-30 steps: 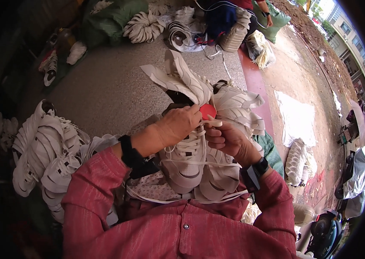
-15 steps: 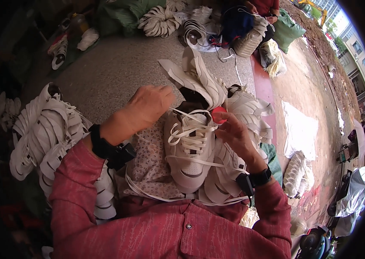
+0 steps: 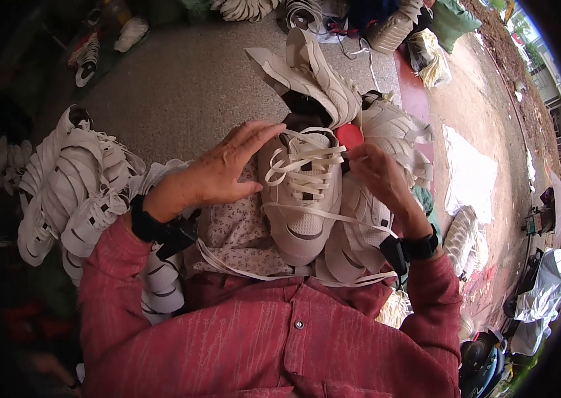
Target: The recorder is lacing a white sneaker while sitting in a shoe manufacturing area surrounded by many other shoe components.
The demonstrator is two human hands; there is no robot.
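Note:
A white lace-up shoe upper (image 3: 303,209) lies toe toward me on a flowered cloth (image 3: 230,232) over my lap. White shoelace (image 3: 307,159) crosses its eyelets and loops out on the left. One long strand runs over the toe to the right. At the collar's left side, my left hand (image 3: 224,169) is open, fingers spread and thumb apart, its fingertips beside the shoe. My right hand (image 3: 383,174) is closed in a pinch at the right row of eyelets; what its fingers hold is hidden. Just above them sits a red round object (image 3: 349,136).
Stacked white uppers (image 3: 333,79) rise beyond the shoe, with more uppers (image 3: 396,129) at its right. A large pile of white uppers (image 3: 71,182) stands at my left. A white sheet (image 3: 469,169) and a bundle (image 3: 463,239) lie on the ground at right.
My left hand has lowered and opened its fingers beside the shoe collar. My right hand has risen along the right eyelets and its fingers have closed. The view has tilted toward me.

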